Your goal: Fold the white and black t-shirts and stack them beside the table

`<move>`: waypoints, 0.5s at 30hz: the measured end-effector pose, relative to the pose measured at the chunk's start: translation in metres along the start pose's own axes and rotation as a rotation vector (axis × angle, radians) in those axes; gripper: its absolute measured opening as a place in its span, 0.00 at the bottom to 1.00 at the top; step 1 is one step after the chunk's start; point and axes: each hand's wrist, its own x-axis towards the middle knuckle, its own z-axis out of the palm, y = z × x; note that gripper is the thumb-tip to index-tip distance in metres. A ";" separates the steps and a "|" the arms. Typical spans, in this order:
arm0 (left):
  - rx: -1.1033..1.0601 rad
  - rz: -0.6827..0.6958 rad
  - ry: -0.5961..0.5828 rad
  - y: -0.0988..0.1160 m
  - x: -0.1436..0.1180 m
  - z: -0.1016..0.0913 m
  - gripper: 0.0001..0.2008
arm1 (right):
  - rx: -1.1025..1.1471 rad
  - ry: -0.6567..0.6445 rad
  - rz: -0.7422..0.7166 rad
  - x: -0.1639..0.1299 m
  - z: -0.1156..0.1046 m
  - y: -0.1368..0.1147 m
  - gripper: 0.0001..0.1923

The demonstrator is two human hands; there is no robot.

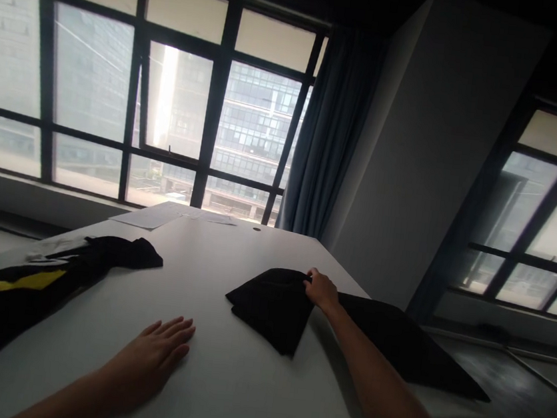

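A piece of black cloth (272, 305), perhaps a garment, is pinched in my right hand (320, 289) at its upper edge. One part of it hangs or lies over the white table to the left of the hand; another black part stretches right, behind my forearm, to the table's right side. I cannot tell whether the two parts are one piece. My left hand (156, 353) rests flat on the tabletop, fingers stretched out and holding nothing. Left of it lies a crumpled black garment (48, 290) with a yellow stripe.
The white table (202, 261) reaches toward the windows. Paper sheets (149, 216) lie at its far left end, and a small dark round spot (257, 229) shows near the far edge. Beyond stand a blue curtain (327, 134) and a thick grey pillar (416, 151).
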 end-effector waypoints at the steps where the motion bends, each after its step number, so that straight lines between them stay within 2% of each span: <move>1: 0.002 -0.005 -0.016 0.000 0.001 0.000 0.30 | -0.078 0.009 -0.005 0.005 0.006 -0.002 0.20; 3: -0.005 -0.016 -0.052 0.000 0.002 0.000 0.29 | -0.138 -0.092 -0.088 0.010 0.020 -0.010 0.25; 6: -0.028 -0.025 -0.091 0.002 0.003 -0.003 0.29 | -0.036 -0.455 -0.244 0.010 0.044 -0.027 0.35; 8: -0.029 -0.038 -0.105 0.003 0.003 -0.005 0.28 | 0.004 -0.578 -0.256 0.013 0.057 -0.035 0.37; 12: 0.020 -0.018 -0.109 0.001 0.005 -0.005 0.28 | -0.050 -0.533 -0.161 0.036 0.071 -0.034 0.32; 15: 0.037 0.045 -0.072 -0.008 0.006 0.003 0.27 | -0.105 -0.487 -0.078 0.063 0.078 -0.023 0.30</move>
